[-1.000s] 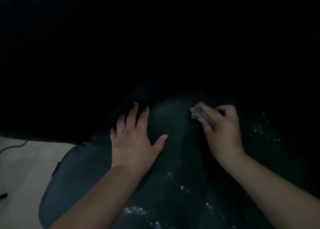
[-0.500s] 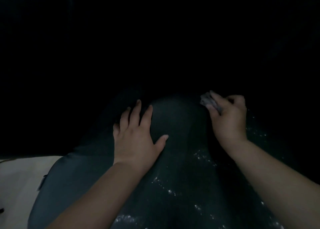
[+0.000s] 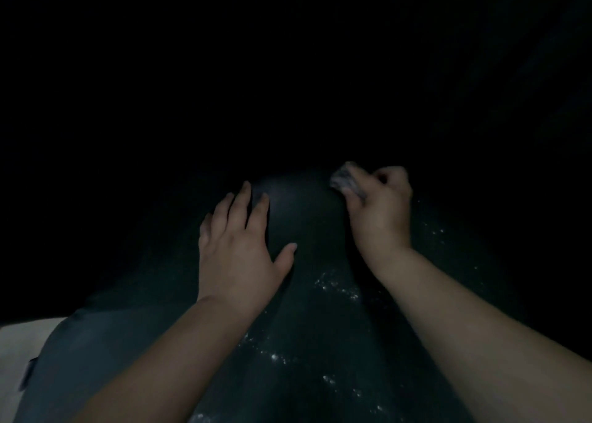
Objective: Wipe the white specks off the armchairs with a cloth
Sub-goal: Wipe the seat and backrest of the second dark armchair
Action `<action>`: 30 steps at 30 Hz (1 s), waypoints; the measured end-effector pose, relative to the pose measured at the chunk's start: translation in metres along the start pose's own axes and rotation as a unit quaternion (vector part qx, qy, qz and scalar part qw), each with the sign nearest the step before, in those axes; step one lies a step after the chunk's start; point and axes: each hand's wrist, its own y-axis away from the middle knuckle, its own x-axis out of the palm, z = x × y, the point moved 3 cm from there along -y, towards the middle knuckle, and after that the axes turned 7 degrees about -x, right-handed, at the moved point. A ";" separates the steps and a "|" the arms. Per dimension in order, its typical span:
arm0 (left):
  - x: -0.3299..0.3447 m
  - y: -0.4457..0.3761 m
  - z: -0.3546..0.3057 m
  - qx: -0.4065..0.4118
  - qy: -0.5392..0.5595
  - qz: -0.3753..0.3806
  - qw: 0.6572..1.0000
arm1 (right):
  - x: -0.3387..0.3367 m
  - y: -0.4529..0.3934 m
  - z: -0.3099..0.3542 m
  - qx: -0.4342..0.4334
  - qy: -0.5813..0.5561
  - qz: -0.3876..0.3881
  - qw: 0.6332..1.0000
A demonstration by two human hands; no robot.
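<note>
Two hands: left hand (image 3: 237, 249) fingers spread flat on dark armchair (image 3: 304, 224); right hand (image 3: 381, 211) fingers clamp crumpled cloth (image 3: 344, 179).

Small grey cloth (image 3: 347, 179) bunched atop dark armchair (image 3: 307, 224) scattered with white specks (image 3: 339, 286)

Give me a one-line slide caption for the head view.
Left hand flat on dark armchair; right hand grips cloth; white specks remain.

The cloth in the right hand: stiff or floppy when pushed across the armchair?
Probably floppy: the cloth sits bunched inside the right hand. Likely light, since curled fingers alone hold it. It should drag, not roll.
</note>
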 end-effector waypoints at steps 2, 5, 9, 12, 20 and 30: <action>0.000 -0.004 -0.004 0.001 0.003 -0.002 1.000 | 0.005 0.021 0.014 -0.025 -0.028 0.004 0.999; 0.000 -0.007 -0.006 0.003 -0.007 -0.003 1.000 | -0.012 0.058 -0.004 -0.083 0.019 0.061 0.994; -0.002 -0.008 -0.007 0.005 -0.012 -0.006 1.000 | -0.036 0.023 -0.047 0.028 -0.008 -0.010 1.000; 0.000 -0.007 -0.009 0.004 -0.016 -0.009 1.000 | -0.023 0.006 -0.027 0.065 -0.037 -0.017 0.997; 0.001 -0.007 -0.015 -0.010 -0.025 -0.016 0.999 | -0.056 0.051 -0.058 0.035 0.007 -0.001 0.999; 0.005 -0.007 -0.020 -0.019 -0.023 -0.025 0.999 | -0.046 0.060 -0.040 0.046 -0.027 0.016 0.998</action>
